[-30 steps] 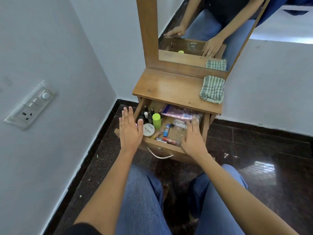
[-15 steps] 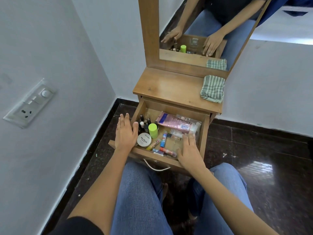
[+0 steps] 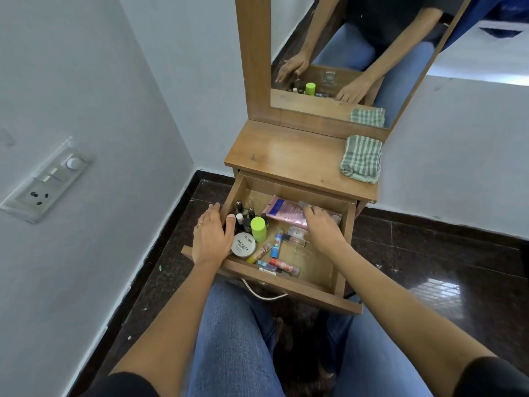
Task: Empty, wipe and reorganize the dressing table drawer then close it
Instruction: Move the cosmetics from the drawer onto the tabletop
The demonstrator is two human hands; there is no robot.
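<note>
The wooden drawer [image 3: 289, 285] of the dressing table is pulled far out over your knees, its bare board floor showing between the things inside. Its thin metal loop handle [image 3: 263, 293] hangs under the front wall.

Your left hand [image 3: 210, 236] lies across the drawer's left wall. The thumb is inside, the fingers [image 3: 213, 209] are outside, and they are relaxed and nearly straight, clasping nothing.

Your right hand [image 3: 323, 227] is deep in the drawer's back right part. It is bent down over the end of a soft, flat pink tube [image 3: 282, 210] that lies along the back wall. I cannot tell whether those fingers have pinched the tube or only rest on it.

In the drawer's back left corner stand small glass nail polish bottles [image 3: 243, 210] with dark caps. Just in front of them is a cylinder with a smooth lime-green cap [image 3: 258, 229], and beside that a round white jar [image 3: 244, 244] with a printed lid.

Slim plastic sticks lie loose toward the drawer's front:
- a blue one [image 3: 276, 243]
- a yellow-tipped one [image 3: 260, 253]
- a red one [image 3: 283, 265]

Above the drawer, the glossy wooden worktop [image 3: 286, 156] carries a folded green-and-white striped cloth [image 3: 361, 159] at its right end. The wood-framed mirror [image 3: 343, 53] rises behind it. Under the drawer is a dark, polished stone floor [image 3: 429, 253].
</note>
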